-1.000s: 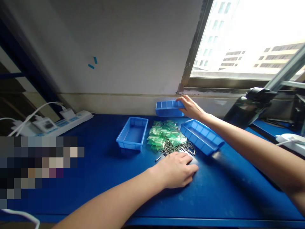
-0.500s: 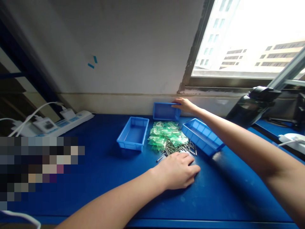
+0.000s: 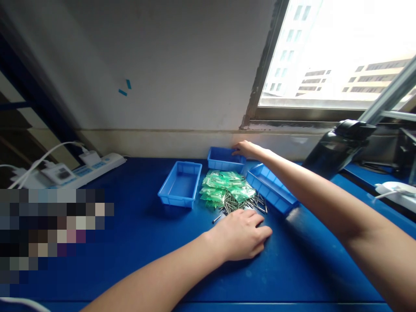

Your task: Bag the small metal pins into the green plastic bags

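Observation:
My left hand (image 3: 242, 236) lies palm down on the blue table (image 3: 130, 247), its fingers flat, just in front of a heap of small metal pins (image 3: 242, 203). Behind the pins is a pile of green packets (image 3: 224, 184). My right hand (image 3: 247, 149) reaches to the wall, and its fingers hold the back right rim of the far blue bin (image 3: 221, 161), which sits flat. An empty blue bin (image 3: 180, 184) stands left of the packets. A divided blue bin (image 3: 271, 190) lies at an angle to their right.
A white power strip (image 3: 81, 167) with plugs and cables lies at the back left by the wall. A black object (image 3: 338, 145) leans at the right under the window sill. A white device (image 3: 398, 195) sits at the far right edge.
My right hand has turned the far bin from tilted on its side to flat on the table by the wall. My left hand has stayed where it was.

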A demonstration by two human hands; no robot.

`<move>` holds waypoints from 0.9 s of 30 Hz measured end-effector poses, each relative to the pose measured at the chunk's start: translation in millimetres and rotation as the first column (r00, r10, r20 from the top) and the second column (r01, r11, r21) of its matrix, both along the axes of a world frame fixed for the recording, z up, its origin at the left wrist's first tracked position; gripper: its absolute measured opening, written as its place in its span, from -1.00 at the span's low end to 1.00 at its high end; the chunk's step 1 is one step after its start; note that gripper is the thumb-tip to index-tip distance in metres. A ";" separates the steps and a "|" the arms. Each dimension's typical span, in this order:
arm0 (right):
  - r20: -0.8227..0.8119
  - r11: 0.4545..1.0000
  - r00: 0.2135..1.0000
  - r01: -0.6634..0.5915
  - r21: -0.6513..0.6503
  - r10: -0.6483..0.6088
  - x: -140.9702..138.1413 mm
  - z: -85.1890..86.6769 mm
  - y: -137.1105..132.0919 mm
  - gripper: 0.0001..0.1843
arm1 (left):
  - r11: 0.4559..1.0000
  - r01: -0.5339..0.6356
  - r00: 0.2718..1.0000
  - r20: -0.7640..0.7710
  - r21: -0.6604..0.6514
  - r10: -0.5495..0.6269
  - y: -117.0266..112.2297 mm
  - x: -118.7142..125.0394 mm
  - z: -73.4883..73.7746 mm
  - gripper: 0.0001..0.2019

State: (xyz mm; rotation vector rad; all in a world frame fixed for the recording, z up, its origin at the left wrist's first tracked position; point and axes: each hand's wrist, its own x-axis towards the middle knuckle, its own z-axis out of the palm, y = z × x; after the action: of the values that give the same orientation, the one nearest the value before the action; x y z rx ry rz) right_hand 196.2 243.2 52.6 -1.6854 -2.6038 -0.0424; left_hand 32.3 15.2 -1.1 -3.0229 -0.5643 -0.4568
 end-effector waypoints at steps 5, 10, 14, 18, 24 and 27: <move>0.025 0.961 0.984 -0.176 0.212 0.175 -10.2 20.3 -10.6 -0.66 | 1.000 0.001 1.000 0.003 0.000 -0.001 0.2 -0.3 -1.1 -0.78; 0.113 0.871 0.982 -0.189 0.454 0.154 -8.8 30.2 -23.5 -0.59 | 1.000 0.000 1.000 -0.001 0.004 0.000 0.1 -0.9 -1.3 -0.79; 0.171 0.872 0.981 -0.163 0.462 0.093 -4.1 17.8 -25.3 -0.60 | 1.000 -0.004 1.000 -0.006 0.007 0.004 0.4 -0.5 -1.4 -0.79; 0.131 0.924 0.988 -0.130 0.359 0.088 2.9 7.3 -14.5 -0.64 | 1.000 -0.001 1.000 -0.005 0.009 0.001 0.5 0.0 -2.0 -0.79; 0.084 0.971 0.988 -0.147 0.190 0.133 11.7 1.4 3.2 -0.65 | 1.000 0.002 1.000 0.002 0.007 -0.002 0.0 -1.0 -1.3 -0.79; 0.063 0.982 0.983 -0.176 0.074 0.172 13.1 -2.6 4.1 -0.68 | 1.000 0.004 1.000 0.001 0.010 -0.004 -0.1 -1.2 -1.3 -0.79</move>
State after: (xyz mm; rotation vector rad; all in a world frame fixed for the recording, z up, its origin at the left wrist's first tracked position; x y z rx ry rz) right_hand 209.3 247.2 50.0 -1.4468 -2.7401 -0.1875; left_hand 31.1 15.1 -2.4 -3.0154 -0.5541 -0.4597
